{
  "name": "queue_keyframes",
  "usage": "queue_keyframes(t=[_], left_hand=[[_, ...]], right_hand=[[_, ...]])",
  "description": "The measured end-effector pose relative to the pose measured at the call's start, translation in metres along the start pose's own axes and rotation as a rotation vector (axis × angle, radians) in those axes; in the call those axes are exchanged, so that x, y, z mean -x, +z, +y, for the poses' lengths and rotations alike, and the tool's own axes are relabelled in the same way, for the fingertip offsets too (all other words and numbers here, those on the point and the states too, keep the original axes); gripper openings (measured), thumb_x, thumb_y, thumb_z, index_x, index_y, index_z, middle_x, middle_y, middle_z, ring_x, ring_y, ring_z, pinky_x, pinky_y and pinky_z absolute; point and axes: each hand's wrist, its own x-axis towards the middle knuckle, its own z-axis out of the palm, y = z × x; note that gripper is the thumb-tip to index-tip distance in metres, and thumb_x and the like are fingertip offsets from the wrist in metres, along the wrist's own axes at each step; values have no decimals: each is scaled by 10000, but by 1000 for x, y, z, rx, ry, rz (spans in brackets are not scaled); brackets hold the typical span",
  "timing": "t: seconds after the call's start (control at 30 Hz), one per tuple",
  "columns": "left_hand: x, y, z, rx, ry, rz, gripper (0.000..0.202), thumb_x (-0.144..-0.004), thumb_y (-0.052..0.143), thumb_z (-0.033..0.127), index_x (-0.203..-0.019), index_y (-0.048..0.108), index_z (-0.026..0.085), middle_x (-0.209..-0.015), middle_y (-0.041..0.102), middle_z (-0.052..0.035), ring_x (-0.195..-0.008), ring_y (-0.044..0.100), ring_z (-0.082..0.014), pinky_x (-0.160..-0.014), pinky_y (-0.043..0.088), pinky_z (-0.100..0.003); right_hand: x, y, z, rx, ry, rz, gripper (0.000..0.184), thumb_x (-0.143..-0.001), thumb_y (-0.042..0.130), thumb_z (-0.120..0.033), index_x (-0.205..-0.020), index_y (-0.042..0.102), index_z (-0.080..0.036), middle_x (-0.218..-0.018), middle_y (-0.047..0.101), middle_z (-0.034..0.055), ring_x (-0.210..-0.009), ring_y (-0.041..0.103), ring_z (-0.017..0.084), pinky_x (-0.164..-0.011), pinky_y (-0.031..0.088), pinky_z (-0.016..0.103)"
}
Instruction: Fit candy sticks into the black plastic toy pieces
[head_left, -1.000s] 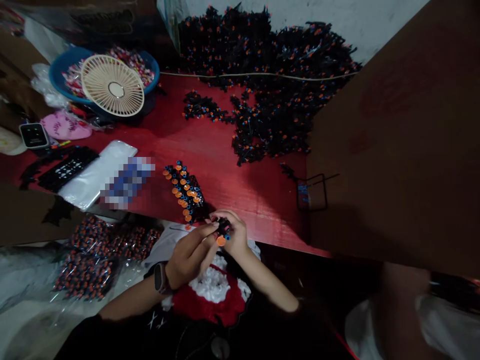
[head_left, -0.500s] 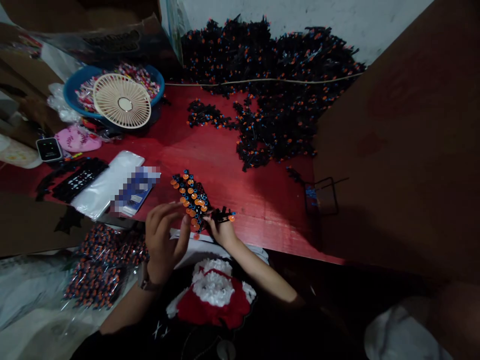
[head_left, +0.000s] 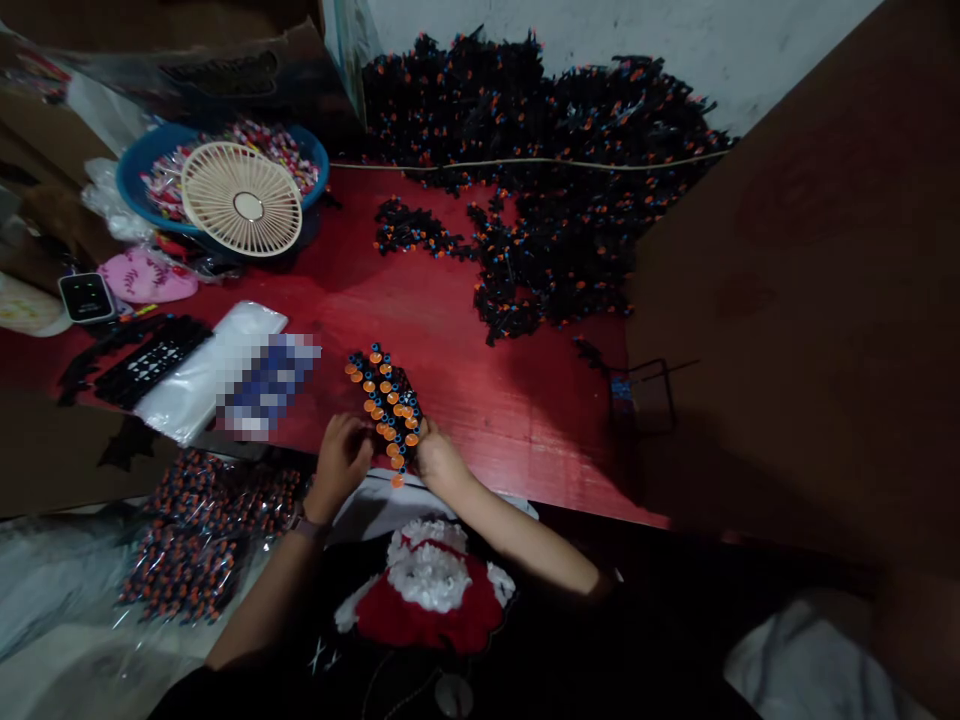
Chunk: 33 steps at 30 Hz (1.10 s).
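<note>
I have both hands at the near edge of the red table (head_left: 525, 430), on a black strip of orange-and-blue plastic pieces (head_left: 386, 410) that lies slanted on the tabletop, its lower end just short of the edge. My right hand (head_left: 440, 462) is against the strip's lower right side, fingers curled in. I can't tell whether they're pinching it or only touching. My left hand (head_left: 342, 460) is half curled at the strip's lower left, right beside it; I can't tell if it has hold.

A blurred blue packet (head_left: 270, 385) lies near my left hand, on a clear plastic sleeve (head_left: 217, 370). To the right, bare red tabletop gives me open room up to a wire rack (head_left: 645, 397) and a tall brown panel (head_left: 787, 300). Ahead, past more bare table, sits a big heap of black pieces (head_left: 540, 150), crossed by a thin cord (head_left: 525, 162). Farther left are a cream fan (head_left: 241, 198) and a blue basin (head_left: 142, 165).

A cardboard box (head_left: 225, 72) at the top shows dark printing, but I can't read it. My wristwatch (head_left: 304, 522) shows only its band.
</note>
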Motion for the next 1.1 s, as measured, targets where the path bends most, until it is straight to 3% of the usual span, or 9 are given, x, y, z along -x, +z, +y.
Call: queue_keyframes(t=[0.13,0.27,0.37,0.5,0.6,0.67,0.77,0.9,1.1], left_hand=[[12,6,1,14,49,-206,161,-942,637,249,-1078,722,236,-1078,777,-98,-1033,700,-305,-987,573,-487],[25,9,-4,65,37,-187,406,-894,710,297,-1292,693,218,-1261,765,-144,-1227,705,-364,-1100,580,-538],[29,8,-13,71,34,-216,487,-895,730,313,-1368,671,211,-1330,749,-164,-1289,702,-381,-1156,572,-556],[28,7,-21,27,12,-201,682,-863,800,383,-1484,597,185,-1474,671,-212,-1417,644,-415,-1230,528,-594],[27,14,-23,-52,-15,-131,930,-750,928,454,-1547,535,181,-1552,609,-243,-1490,582,-475,-1255,486,-639],[27,22,-24,-130,-13,-88,1033,-690,983,494,-1559,518,185,-1535,623,-244,-1467,589,-495,-1238,480,-658],[27,34,-23,-254,18,-33,993,-717,982,514,-1536,533,180,-1486,663,-240,-1410,619,-479,-1190,495,-642],[27,44,-20,-346,7,6,846,-782,939,455,-1500,582,185,-1465,696,-223,-1378,629,-446,-1162,500,-596],[22,49,-10,-319,-155,124,560,-979,738,326,-1508,627,182,-1484,704,-224,-1366,643,-420,-1162,497,-607]], right_hand=[[-3,0,-1,-42,52,-10,331,-880,668,-89,-1188,682,-211,-1149,760,128,-967,697,268,-924,613,388],[-7,-10,4,-286,23,-29,137,-984,673,-254,-1115,689,-216,-1063,765,95,-937,707,245,-884,611,372],[-21,-35,20,-448,28,-69,209,-1004,690,-387,-1107,728,-209,-991,790,75,-878,728,228,-846,616,358],[-65,-86,47,-235,112,295,288,-1035,594,-406,-1120,765,-191,-1152,817,155,-1063,751,280,-1015,617,453],[-98,-108,58,121,133,401,386,-1027,594,-354,-1308,766,-153,-1471,718,230,-1416,627,343,-1227,505,551],[-114,-105,60,299,145,347,508,-1049,614,-382,-1511,695,-189,-1721,530,224,-1628,431,380,-1306,396,641],[-128,-86,58,444,163,247,591,-1124,559,-465,-1685,554,-280,-1859,343,177,-1735,250,375,-1333,281,727],[-142,-68,55,503,150,190,598,-1173,465,-481,-1719,512,-243,-1852,358,197,-1732,279,339,-1366,218,689],[-149,-65,54,536,159,146,634,-1181,393,-501,-1720,510,-188,-1847,372,198,-1719,311,335,-1378,205,652]])
